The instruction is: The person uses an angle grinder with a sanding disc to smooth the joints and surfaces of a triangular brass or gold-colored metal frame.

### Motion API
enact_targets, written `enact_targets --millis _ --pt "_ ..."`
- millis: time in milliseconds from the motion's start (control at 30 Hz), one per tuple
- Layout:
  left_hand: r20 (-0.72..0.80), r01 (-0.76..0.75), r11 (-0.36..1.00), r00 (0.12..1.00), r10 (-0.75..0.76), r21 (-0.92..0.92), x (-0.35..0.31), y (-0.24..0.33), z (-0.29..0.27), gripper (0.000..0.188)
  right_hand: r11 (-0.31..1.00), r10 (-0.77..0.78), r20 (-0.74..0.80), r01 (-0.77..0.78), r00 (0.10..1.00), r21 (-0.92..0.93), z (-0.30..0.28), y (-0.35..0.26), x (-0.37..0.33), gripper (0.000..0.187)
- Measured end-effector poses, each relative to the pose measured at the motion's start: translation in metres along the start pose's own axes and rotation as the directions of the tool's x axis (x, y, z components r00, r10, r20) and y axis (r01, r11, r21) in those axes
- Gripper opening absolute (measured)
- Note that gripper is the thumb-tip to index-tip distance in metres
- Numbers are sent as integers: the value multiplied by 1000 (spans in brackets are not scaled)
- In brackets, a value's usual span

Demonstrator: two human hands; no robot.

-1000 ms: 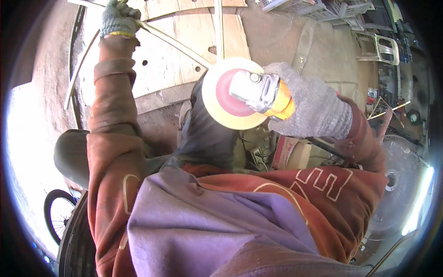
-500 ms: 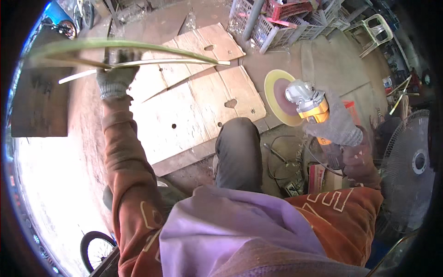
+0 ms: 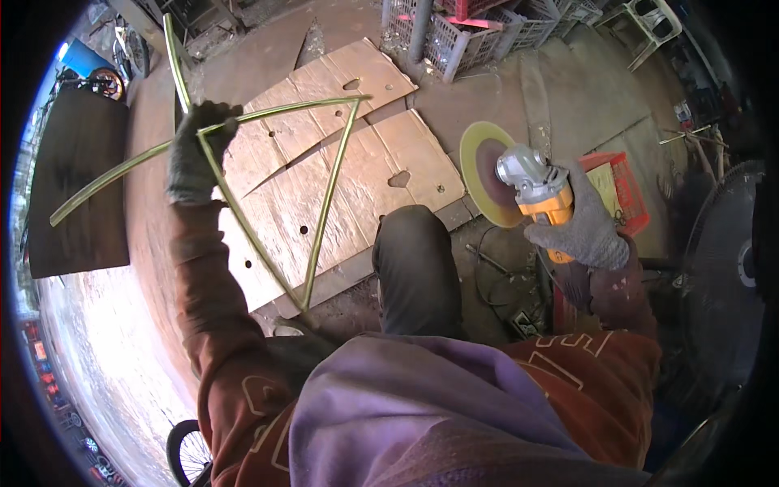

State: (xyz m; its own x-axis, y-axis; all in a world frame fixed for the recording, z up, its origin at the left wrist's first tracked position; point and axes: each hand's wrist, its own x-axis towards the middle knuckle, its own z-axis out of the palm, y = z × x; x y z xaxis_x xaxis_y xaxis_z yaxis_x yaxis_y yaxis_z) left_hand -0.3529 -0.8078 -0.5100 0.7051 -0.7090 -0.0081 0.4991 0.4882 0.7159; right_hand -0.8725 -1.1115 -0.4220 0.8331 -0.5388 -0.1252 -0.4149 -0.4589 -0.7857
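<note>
My left hand (image 3: 192,162), in a grey work glove, is closed around a light frame of thin, greenish-gold metal tubes (image 3: 330,191) where two tubes cross. One tube is long and curved; two straight ones meet in a point near my knee. Raised on the right, my gloved right hand (image 3: 596,226) grips a yellow-and-grey angle grinder (image 3: 552,203) by its body. A large yellow disc (image 3: 479,174) with a brownish centre faces left on the grinder's head. The disc and the tube frame are well apart. Whether the disc spins I cannot tell.
Flattened cardboard sheets (image 3: 365,191) with holes cover the floor ahead. A red crate (image 3: 637,195) stands beyond my right hand, a large fan (image 3: 726,280) at far right. Grey plastic crates (image 3: 445,50) and a pale chair (image 3: 656,31) are at the back, a dark board (image 3: 81,183) at left.
The tube frame, blurred and nearly edge-on before, has been turned and now hangs broadside with its corner near my knee. My right hand keeps the grinder in nearly the same place.
</note>
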Motion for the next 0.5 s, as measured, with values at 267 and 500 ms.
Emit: enact_targets --millis 267,500 --pt "7 98 995 995 -98 17 -41 -16 45 37 993 -106 18 105 994 55 -1 -6 -15 93" --pt "-161 152 986 977 -138 74 -59 -68 39 40 996 -7 175 23 985 -89 5 -1 -13 96"
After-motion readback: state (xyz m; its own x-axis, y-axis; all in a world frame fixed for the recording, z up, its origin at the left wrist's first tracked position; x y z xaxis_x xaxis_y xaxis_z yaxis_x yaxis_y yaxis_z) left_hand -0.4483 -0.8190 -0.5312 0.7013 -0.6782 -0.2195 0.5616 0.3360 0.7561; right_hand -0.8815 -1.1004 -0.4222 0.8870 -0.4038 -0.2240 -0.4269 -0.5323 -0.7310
